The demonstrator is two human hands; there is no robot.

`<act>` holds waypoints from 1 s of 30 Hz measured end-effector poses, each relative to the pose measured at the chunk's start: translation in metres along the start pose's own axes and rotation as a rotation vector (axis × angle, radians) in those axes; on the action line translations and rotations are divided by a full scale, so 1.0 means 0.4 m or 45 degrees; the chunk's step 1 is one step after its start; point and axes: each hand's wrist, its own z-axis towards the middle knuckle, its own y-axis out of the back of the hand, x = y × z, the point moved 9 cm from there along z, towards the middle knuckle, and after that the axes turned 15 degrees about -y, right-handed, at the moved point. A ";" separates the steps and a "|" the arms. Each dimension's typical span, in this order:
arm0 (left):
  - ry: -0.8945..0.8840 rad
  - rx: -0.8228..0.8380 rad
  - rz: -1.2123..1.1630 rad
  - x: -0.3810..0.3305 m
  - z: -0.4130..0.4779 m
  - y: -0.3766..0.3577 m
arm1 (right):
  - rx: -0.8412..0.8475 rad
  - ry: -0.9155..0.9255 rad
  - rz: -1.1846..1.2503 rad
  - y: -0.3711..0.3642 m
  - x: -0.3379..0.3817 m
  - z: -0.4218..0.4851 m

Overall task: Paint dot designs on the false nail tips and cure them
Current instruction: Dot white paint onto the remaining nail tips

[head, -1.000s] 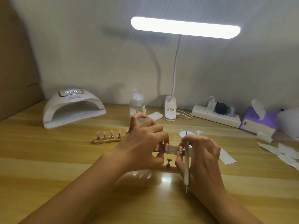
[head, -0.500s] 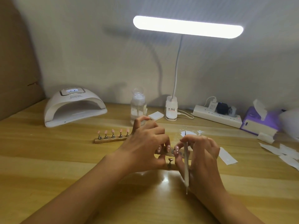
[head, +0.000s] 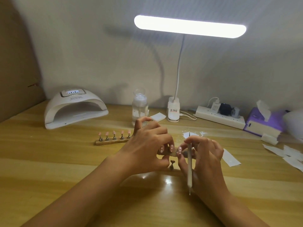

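left grip (head: 147,151) clamps the wooden strip (head: 173,154), right grip (head: 206,161) clutches the dotting pen (head: 189,161) beside it, looks like setup, next seat the loose stand (head: 171,165) squarely.

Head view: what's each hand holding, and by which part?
Left hand pinches the wooden nail-holder strip at its left end; right hand holds the dotting tool by its shaft.

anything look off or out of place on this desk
One small metal stand sits loose on the desk just below the held wooden strip, off its row. White paper scraps lie scattered at the right edge.
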 end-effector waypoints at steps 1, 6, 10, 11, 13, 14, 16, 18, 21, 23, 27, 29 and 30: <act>0.002 -0.004 -0.003 0.000 0.000 -0.001 | 0.000 0.000 0.005 0.001 0.001 0.000; 0.020 -0.054 -0.028 0.006 -0.004 -0.002 | -0.016 0.017 -0.023 0.009 0.009 -0.003; 0.051 -0.103 -0.063 0.024 -0.013 -0.001 | -0.081 -0.025 -0.114 0.030 -0.001 -0.001; 0.056 -0.115 -0.065 0.028 -0.015 0.000 | -0.093 -0.050 -0.123 0.033 -0.005 0.001; 0.061 -0.130 -0.062 0.033 -0.017 0.002 | -0.090 -0.084 -0.119 0.033 -0.010 0.003; 0.059 -0.133 -0.058 0.034 -0.016 0.003 | -0.088 -0.083 -0.112 0.032 -0.009 0.003; 0.049 -0.134 -0.054 0.032 -0.016 0.002 | -0.088 -0.073 -0.094 0.031 -0.005 0.003; 0.037 -0.138 -0.056 0.028 -0.015 0.000 | -0.086 -0.080 -0.062 0.034 -0.005 0.004; 0.043 -0.169 -0.061 0.028 -0.016 0.003 | -0.090 -0.119 -0.040 0.040 -0.010 0.005; 0.049 -0.184 -0.066 0.030 -0.016 0.004 | -0.097 -0.127 -0.048 0.042 -0.010 0.005; 0.056 -0.181 -0.071 0.036 -0.019 0.000 | -0.075 -0.130 0.018 0.042 -0.011 0.008; 0.045 -0.176 -0.068 0.035 -0.019 -0.003 | -0.060 -0.109 0.053 0.037 -0.005 0.006; 0.037 -0.176 -0.067 0.033 -0.018 -0.004 | -0.053 -0.097 0.055 0.033 -0.002 0.004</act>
